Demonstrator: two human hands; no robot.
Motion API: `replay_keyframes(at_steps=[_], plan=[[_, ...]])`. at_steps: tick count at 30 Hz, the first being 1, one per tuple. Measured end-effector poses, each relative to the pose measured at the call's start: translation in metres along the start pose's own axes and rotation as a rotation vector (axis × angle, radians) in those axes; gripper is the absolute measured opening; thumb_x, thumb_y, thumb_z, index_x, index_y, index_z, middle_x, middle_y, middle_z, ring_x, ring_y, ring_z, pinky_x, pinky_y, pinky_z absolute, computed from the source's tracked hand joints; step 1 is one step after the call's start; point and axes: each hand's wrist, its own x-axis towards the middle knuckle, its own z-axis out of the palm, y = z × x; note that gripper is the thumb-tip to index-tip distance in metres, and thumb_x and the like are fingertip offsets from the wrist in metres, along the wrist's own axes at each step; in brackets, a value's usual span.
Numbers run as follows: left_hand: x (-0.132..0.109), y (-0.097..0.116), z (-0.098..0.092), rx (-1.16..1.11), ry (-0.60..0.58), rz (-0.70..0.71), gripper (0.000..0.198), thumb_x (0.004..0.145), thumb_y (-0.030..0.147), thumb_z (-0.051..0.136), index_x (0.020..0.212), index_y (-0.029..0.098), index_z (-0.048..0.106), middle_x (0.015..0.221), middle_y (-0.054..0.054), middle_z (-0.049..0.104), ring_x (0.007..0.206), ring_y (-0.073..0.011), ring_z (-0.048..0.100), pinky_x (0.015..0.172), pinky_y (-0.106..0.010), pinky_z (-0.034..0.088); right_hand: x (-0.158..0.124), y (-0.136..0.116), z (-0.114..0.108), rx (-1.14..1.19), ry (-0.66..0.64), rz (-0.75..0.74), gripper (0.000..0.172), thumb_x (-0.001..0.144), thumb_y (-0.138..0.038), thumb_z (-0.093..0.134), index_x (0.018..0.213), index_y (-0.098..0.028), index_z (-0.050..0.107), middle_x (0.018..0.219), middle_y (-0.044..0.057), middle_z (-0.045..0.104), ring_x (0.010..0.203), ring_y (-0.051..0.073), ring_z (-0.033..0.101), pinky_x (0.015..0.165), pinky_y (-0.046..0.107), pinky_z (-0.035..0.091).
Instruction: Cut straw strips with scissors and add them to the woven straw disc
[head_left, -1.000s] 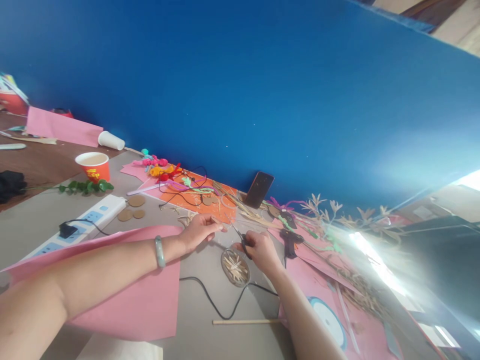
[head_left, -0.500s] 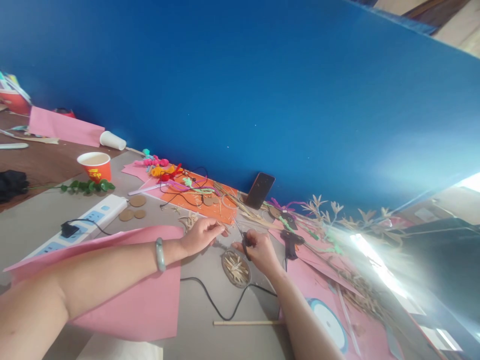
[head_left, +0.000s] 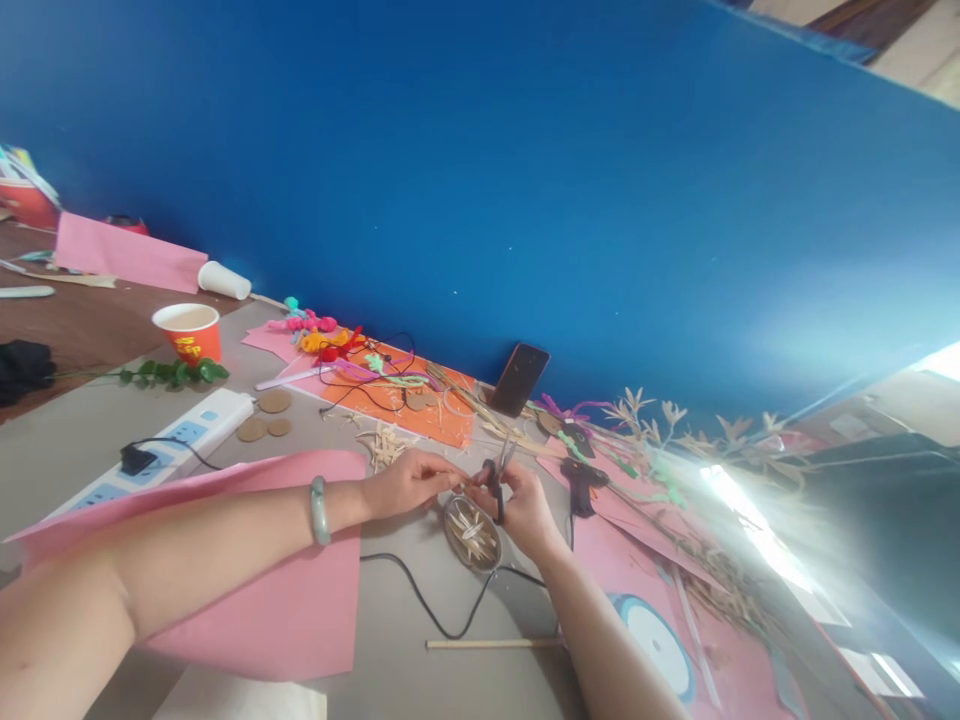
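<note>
My right hand [head_left: 525, 510] holds dark-handled scissors [head_left: 498, 486], whose blades point up and away from me. My left hand [head_left: 411, 484], with a pale green bangle on its wrist, is closed in a pinch. Its fingertips meet those of my right hand, and whatever is between them is too small to make out. Just below the fingers lies an oval piece [head_left: 472, 535] with a dark rim, covered with pale pointed slivers. A small heap of similar pale strips [head_left: 385, 445] rests behind my left hand.
A power strip [head_left: 217, 412], a red paper cup [head_left: 196, 335] and pink paper [head_left: 300, 600] are on the left. A phone [head_left: 520, 380] leans against the blue wall. A glue gun [head_left: 582, 484] and a tape roll [head_left: 654, 640] lie right. A black cable [head_left: 420, 590] crosses in front.
My hands have come together at the fingertips just above the oval piece. The scissors have turned in my right hand, their blades swinging from up-left to up-right.
</note>
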Motion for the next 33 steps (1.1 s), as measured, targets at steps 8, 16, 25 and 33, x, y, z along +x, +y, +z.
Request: replay_keyframes(at_steps=[8, 16, 25, 33], plan=[[0.006, -0.004, -0.011, 0.318, 0.255, 0.022, 0.025, 0.082, 0.03, 0.055, 0.097, 0.016, 0.069, 0.084, -0.005, 0.071, 0.069, -0.0137, 0.061, 0.064, -0.023, 0.045, 0.002, -0.003, -0.026, -0.103, -0.305, -0.005, 0.013, 0.065, -0.022, 0.066, 0.061, -0.017, 0.055, 0.059, -0.002, 0.058, 0.056, 0.011, 0.048, 0.057, 0.023, 0.039], [0.017, -0.011, -0.042, 0.669, 0.488, 0.002, 0.019, 0.077, 0.016, 0.049, 0.087, 0.018, 0.065, 0.092, -0.004, 0.069, 0.087, -0.0187, 0.059, 0.083, -0.031, 0.04, 0.001, 0.005, -0.031, -0.217, -0.457, 0.071, 0.028, 0.065, -0.028, 0.065, 0.051, -0.018, 0.043, 0.048, -0.007, 0.042, 0.049, 0.008, 0.034, 0.047, 0.021, 0.026], [0.011, -0.003, -0.036, 0.897, 0.294, 0.004, 0.012, 0.074, 0.023, 0.054, 0.07, 0.018, 0.065, 0.086, -0.004, 0.063, 0.091, -0.0215, 0.053, 0.085, -0.038, 0.029, 0.01, 0.023, -0.021, -0.06, -0.175, 0.135, 0.025, 0.067, -0.032, 0.064, 0.056, -0.019, 0.047, 0.051, -0.004, 0.049, 0.051, 0.01, 0.04, 0.05, 0.022, 0.033], [0.008, -0.002, -0.027, 0.984, 0.109, -0.001, 0.006, 0.064, 0.022, 0.062, 0.066, 0.017, 0.063, 0.08, -0.005, 0.061, 0.088, -0.0226, 0.052, 0.085, -0.04, 0.026, 0.013, 0.031, -0.009, -0.096, -0.005, 0.137, 0.031, 0.066, -0.038, 0.066, 0.054, -0.019, 0.045, 0.05, -0.005, 0.046, 0.05, 0.009, 0.039, 0.048, 0.022, 0.032]])
